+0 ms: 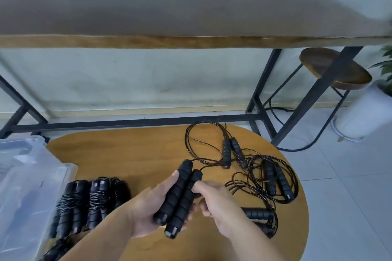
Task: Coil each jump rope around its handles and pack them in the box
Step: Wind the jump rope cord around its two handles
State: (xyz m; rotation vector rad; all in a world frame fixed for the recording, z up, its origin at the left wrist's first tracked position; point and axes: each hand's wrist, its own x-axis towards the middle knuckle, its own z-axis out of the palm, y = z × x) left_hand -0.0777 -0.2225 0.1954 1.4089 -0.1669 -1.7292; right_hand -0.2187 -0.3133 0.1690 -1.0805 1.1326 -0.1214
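Two black foam handles of one jump rope (pixel 180 195) lie side by side in my hands above the round wooden table (pixel 131 154). My left hand (pixel 152 203) grips them from the left and below. My right hand (pixel 214 201) holds the right handle, forefinger laid along it. Their thin cord runs up and right into a tangle of loose ropes (pixel 254 167) with several more handles. Coiled ropes (pixel 84 203) lie in a row at the left. The clear plastic box (pixel 27 186) stands at the table's left edge.
A long wooden bench-table (pixel 191 41) on black metal legs spans the back. A round stool (pixel 333 68) and a white plant pot (pixel 364 112) stand at the right on the grey tiled floor. A black cable runs along the floor there.
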